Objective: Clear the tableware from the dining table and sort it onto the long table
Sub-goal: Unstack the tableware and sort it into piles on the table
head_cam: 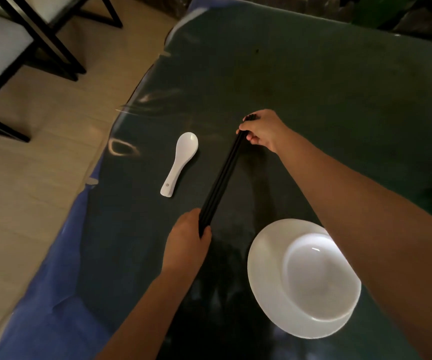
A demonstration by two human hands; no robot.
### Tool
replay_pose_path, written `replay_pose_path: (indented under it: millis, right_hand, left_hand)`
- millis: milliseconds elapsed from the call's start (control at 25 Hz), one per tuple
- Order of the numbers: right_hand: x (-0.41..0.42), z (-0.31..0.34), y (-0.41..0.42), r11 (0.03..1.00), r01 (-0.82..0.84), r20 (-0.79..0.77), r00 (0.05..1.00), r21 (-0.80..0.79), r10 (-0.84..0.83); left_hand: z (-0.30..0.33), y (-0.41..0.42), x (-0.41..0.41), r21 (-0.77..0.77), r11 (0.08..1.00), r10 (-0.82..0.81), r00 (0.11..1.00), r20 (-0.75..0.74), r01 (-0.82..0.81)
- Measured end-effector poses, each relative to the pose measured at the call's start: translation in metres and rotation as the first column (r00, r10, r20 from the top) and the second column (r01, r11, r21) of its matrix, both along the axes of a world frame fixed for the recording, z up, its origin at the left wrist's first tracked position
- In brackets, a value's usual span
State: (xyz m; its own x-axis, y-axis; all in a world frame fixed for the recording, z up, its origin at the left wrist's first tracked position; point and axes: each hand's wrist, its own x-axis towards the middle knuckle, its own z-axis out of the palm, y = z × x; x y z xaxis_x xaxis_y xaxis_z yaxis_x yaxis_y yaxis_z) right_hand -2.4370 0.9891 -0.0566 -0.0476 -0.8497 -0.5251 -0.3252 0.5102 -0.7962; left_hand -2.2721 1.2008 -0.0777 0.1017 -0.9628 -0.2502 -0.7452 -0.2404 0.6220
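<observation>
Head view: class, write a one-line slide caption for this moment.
Both hands, left hand and right hand, hold a bundle of black chopsticks above the table, between white spoon and bowl.

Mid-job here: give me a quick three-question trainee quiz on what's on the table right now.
1. True or false: both hands grip the black chopsticks.
2. The white spoon lies: A) in the bowl, B) on the table left of the chopsticks, C) in the left hand.
3. What does the white bowl sit on?

Key:
1. True; the right hand holds the far end, the left the near end.
2. B.
3. A white plate on the table.
</observation>
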Motion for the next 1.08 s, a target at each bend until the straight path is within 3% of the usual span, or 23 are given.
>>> replay_pose_path:
  millis: [240,480,600,720,840,1080]
  right_hand:
    - [0.001,-0.016,-0.014,0.997,-0.071,-0.238,0.969,-0.022,0.064]
    - [0.006,-0.018,-0.011,0.946,-0.312,-0.615,0.764,-0.086,0.196]
    - [0.001,-0.023,0.001,0.886,-0.445,-0.687,0.685,-0.132,0.242]
    - [-0.008,-0.031,0.019,0.73,-0.652,-0.844,0.495,-0.203,0.207]
    - [-0.018,-0.041,0.031,0.602,-0.796,-0.902,0.303,-0.063,0.307]
    - [-0.015,-0.055,0.027,0.518,-0.855,-0.901,0.211,0.018,0.38]
  left_hand:
    - [-0.003,0.0,0.003,-0.051,0.982,-0.156,0.938,0.309,0.18]
    - [-0.012,0.004,0.008,-0.166,0.946,-0.181,0.878,0.443,0.279]
    - [-0.015,0.006,0.011,-0.196,0.944,-0.162,0.89,0.427,0.265]
    - [-0.019,0.011,0.017,-0.245,0.915,-0.2,0.887,0.416,0.322]
    - [-0.023,0.011,0.018,-0.219,0.875,-0.315,0.85,0.421,0.433]
    - [-0.029,0.011,0.018,-0.172,0.874,-0.356,0.839,0.411,0.455]
